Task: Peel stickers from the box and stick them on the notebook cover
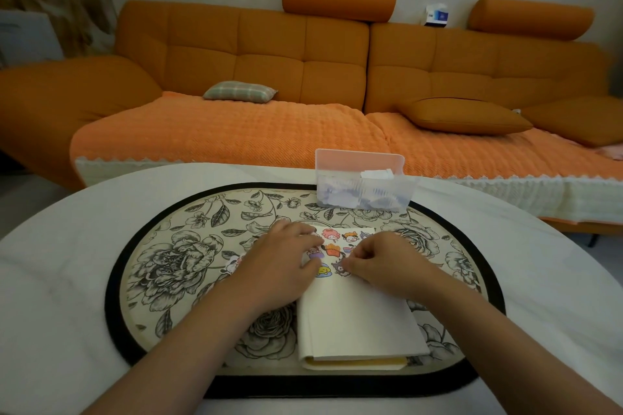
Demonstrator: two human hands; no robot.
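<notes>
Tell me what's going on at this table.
A person is putting stickers on a notebook. The left hand rests on it, and the right hand pinches a dark sticker at its cover. Several are already stuck at the far end. The box stands beyond, on the mat.

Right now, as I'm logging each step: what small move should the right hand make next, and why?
Probably press the dark sticker flat onto the notebook cover. The right hand pinches it there, beside other stickers on it, while the left hand rests on the cover.
</notes>
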